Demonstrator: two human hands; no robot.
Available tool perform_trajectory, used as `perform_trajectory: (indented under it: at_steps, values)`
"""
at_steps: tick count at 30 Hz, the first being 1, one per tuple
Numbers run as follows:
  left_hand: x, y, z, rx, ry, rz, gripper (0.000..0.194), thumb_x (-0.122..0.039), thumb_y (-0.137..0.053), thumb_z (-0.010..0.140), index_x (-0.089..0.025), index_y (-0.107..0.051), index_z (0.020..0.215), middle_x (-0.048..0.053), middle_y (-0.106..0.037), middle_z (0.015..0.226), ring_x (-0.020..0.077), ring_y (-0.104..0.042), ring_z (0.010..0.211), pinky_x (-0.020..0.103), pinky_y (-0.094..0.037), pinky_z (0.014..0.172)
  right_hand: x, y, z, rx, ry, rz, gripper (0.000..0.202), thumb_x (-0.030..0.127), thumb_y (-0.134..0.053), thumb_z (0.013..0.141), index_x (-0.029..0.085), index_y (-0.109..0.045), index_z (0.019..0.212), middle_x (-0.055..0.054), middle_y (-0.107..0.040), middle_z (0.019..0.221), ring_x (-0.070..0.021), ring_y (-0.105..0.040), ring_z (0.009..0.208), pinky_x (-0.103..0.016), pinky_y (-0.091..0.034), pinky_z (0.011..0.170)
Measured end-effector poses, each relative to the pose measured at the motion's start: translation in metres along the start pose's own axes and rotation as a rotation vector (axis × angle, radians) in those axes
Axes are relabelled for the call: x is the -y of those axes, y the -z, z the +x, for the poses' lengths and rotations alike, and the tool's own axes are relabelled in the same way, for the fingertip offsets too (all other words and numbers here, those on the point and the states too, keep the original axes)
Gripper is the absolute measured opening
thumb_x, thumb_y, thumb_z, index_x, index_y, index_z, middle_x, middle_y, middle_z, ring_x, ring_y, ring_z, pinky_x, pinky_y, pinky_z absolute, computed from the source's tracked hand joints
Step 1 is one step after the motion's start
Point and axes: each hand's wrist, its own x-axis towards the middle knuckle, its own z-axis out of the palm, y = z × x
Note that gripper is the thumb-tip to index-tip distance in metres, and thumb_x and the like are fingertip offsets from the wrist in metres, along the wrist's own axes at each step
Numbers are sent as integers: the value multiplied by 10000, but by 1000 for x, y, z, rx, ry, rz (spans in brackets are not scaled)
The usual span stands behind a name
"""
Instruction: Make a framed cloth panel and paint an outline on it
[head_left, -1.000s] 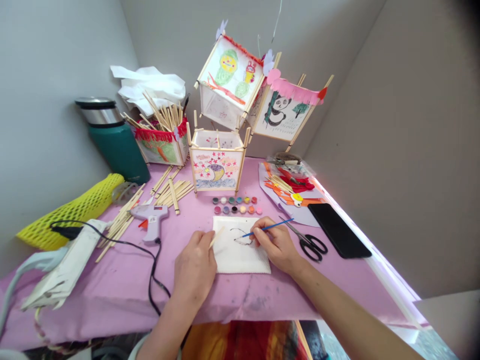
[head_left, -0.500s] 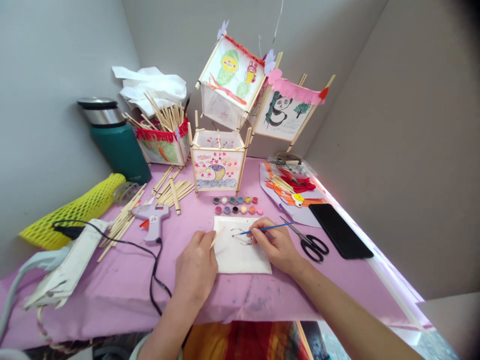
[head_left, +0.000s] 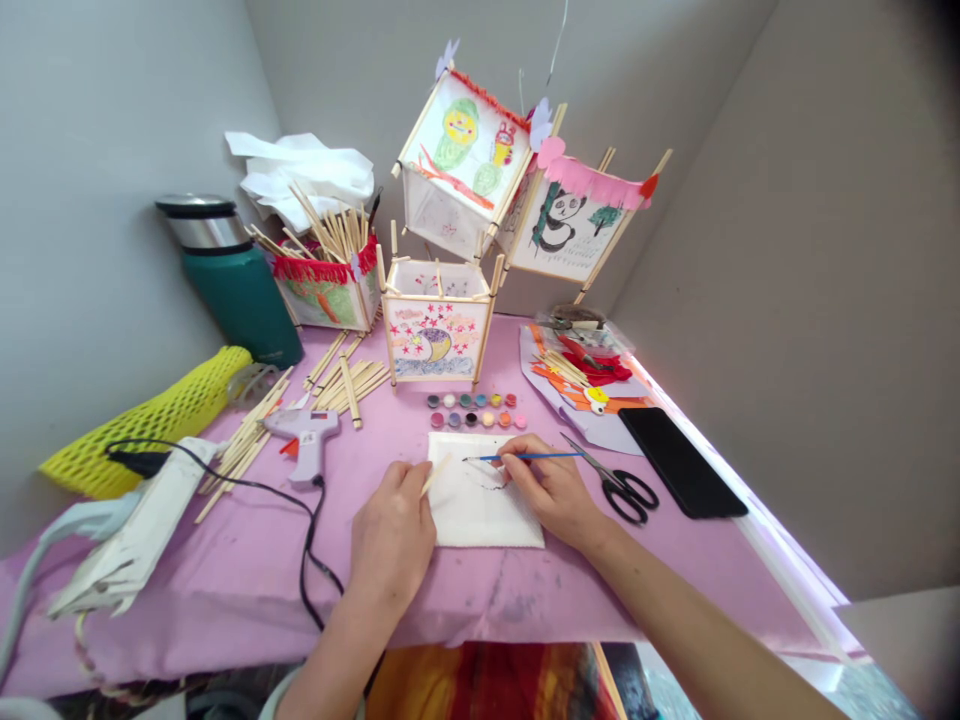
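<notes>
Pink-purple tablecloth, with objects placed relative to the white sheet. Behind: two rows of paint pots, then an upright lantern. Left: glue gun, loose sticks. Right: scissors, black phone.

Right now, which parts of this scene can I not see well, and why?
All in the head view:
- Right side of the black drawing: hidden by the right hand.
- Lower end of the pale stick: hidden by the left hand.
- Print on the glue gun: too small to read.
- Rest of the red and orange surface: cut off by the bottom edge.
</notes>
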Motion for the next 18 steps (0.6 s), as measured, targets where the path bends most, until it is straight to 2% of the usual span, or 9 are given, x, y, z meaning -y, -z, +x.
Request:
perform_trajectory:
  at_steps: [10, 18]
  values:
    - [0, 1, -1, -5, -3, 2, 392, -92, -381, 846, -197, -572, 1172, 53, -611, 1077, 188, -606, 923, 288, -463, 777, 0, -1, 0, 29, 59, -18, 206, 253, -436, 913, 212, -579, 771, -35, -644, 820, -171, -599, 769, -297, -454, 720]
    - [1, 0, -1, -8, -7, -5, 393, -96, -380, 849, -195, -571, 1177, 53, -607, 1080, 195, -604, 927, 303, -468, 789, 1, 0, -1, -23, 1, -5, 242, 251, -427, 919, 210, -574, 731, -45, -636, 839, -175, -594, 790, -301, -457, 738]
